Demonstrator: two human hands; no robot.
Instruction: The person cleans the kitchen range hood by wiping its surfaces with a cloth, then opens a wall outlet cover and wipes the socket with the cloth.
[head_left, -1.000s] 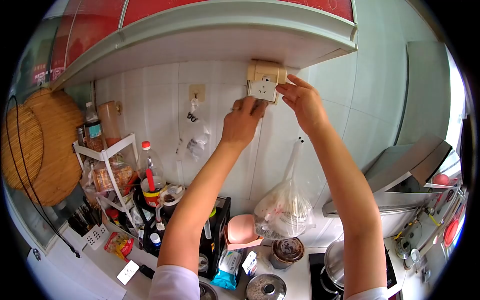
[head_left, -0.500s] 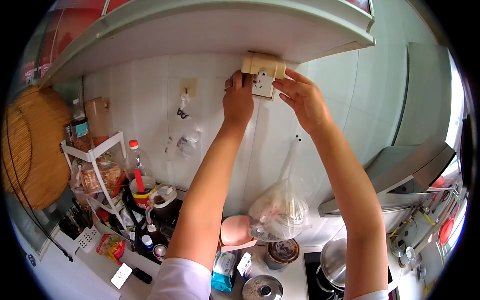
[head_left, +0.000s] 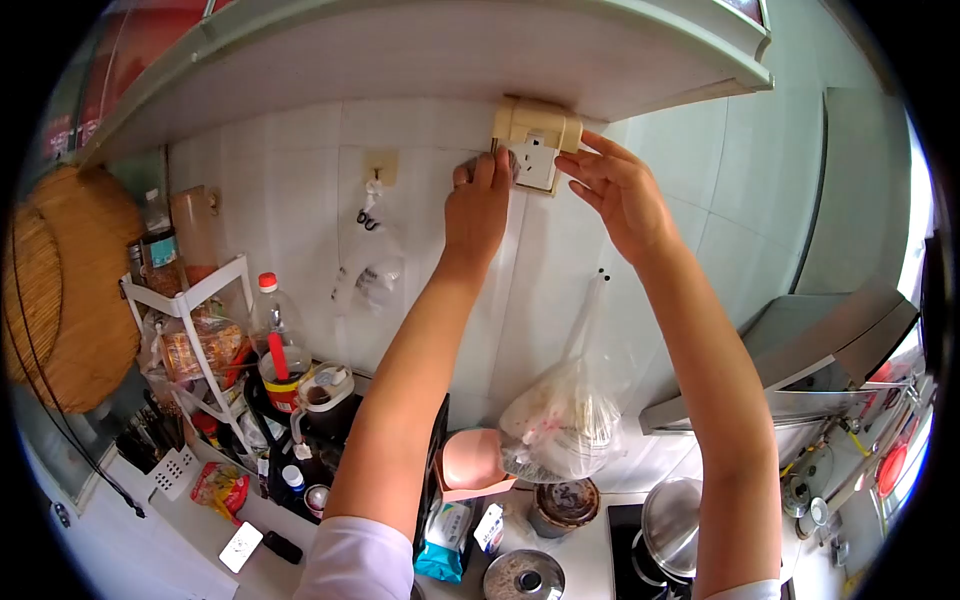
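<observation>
A white wall socket (head_left: 536,167) sits under a raised beige socket cover (head_left: 538,122), just below the cabinet. My left hand (head_left: 477,210) is closed at the socket's left edge. A dark grey-brown wad (head_left: 515,166) shows beside its fingers, pressed against the socket's side; the rest of it is hidden behind the hand. On the other side, my right hand (head_left: 625,200) has its fingers stretched and apart. Its upper fingertips are right at the cover's right edge, and another finger rests close to the socket frame.
Overhead runs the cabinet (head_left: 420,75). Below my arms hangs a plastic bag (head_left: 565,425), with a pot (head_left: 670,525) on the stove beneath. A range hood (head_left: 800,350) juts out at right. Bottles and a white rack (head_left: 185,300) stand at left.
The view has shifted slightly, so the socket sits a little further right. My left hand has moved slightly down the socket's left edge, and more of the wad shows. The right hand stays by the cover.
</observation>
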